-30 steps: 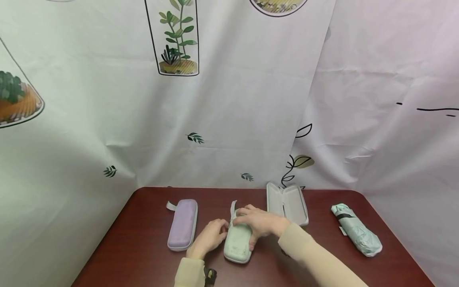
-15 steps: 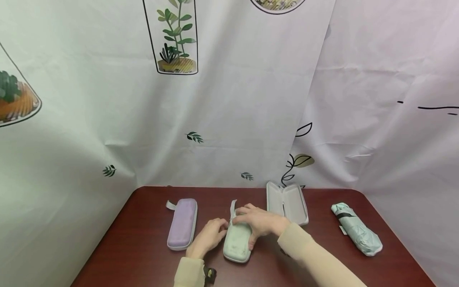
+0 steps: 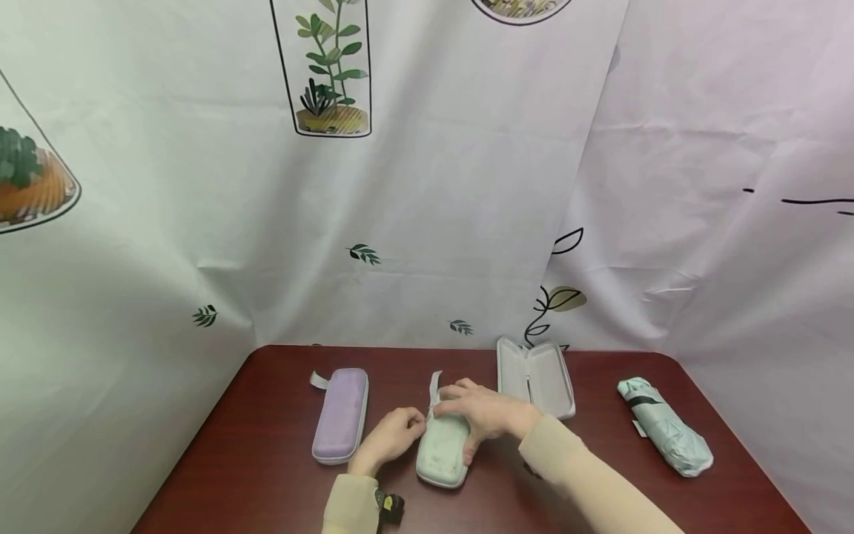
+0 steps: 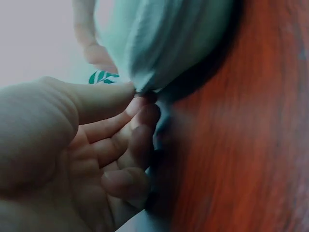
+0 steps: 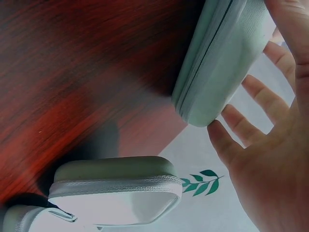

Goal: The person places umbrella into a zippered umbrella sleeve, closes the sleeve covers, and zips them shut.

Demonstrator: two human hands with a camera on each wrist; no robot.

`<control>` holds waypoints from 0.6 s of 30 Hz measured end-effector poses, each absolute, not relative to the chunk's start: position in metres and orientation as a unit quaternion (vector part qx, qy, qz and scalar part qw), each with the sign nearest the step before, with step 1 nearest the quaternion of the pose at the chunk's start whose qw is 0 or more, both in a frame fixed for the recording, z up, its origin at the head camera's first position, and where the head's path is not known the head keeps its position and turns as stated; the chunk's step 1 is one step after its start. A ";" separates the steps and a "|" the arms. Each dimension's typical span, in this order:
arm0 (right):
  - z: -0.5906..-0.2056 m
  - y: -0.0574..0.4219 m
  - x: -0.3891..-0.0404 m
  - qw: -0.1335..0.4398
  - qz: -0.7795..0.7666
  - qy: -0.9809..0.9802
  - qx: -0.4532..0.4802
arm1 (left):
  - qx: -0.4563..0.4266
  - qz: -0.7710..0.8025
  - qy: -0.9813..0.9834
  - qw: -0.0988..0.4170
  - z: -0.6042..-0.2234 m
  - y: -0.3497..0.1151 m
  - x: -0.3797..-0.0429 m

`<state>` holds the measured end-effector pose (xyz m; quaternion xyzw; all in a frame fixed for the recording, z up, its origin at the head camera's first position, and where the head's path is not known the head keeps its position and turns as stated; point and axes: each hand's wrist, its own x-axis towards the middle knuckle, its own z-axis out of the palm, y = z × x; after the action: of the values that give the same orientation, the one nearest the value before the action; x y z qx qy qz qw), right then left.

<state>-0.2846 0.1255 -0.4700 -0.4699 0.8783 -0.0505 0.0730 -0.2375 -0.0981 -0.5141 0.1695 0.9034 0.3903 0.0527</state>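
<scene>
Green case (image 3: 442, 456) held from both sides

The left hand (image 3: 390, 439) reaches in from the bottom, wrist just off the table (image 3: 233, 460) or on it — I cannot tell which. Its thumb and forefinger meet tip to tip, pinching at the edge of the green case; what lies between the tips is too small to make out. The other fingers curl in below.

The right hand (image 3: 490, 412) comes from the lower right with its forearm slanting inward. It arches over the far part of the green case and grips it, thumb down the right side, fingers spread across the top and far edge.

The green case lies flat on the table between the two hands, its fabric loop (image 3: 434, 385) pointing away from the person — purple case (image 3: 340, 415) to the left, open case (image 3: 551, 377) behind the right wrist.
</scene>
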 end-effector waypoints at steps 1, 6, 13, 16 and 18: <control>-0.470 0.126 -0.285 0.072 -0.051 0.878 -0.470 | 0.163 0.385 0.907 0.047 -0.514 -0.097 -0.238; -0.470 0.126 -0.284 0.072 -0.053 0.878 -0.471 | 0.147 0.363 0.919 0.037 -0.515 -0.093 -0.237; -0.467 0.125 -0.283 0.074 -0.058 0.878 -0.470 | 0.160 0.373 0.914 0.026 -0.515 -0.096 -0.239; -0.466 0.125 -0.282 0.078 -0.061 0.878 -0.468 | 0.168 0.395 0.903 0.035 -0.514 -0.098 -0.239; -0.465 0.125 -0.281 0.082 -0.062 0.878 -0.467 | 0.173 0.405 0.897 0.043 -0.514 -0.100 -0.239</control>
<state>-0.2814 0.1250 -0.4654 -0.4674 0.8781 -0.0617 0.0815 -0.2388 -0.0996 -0.5138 0.1730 0.8966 0.4053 0.0432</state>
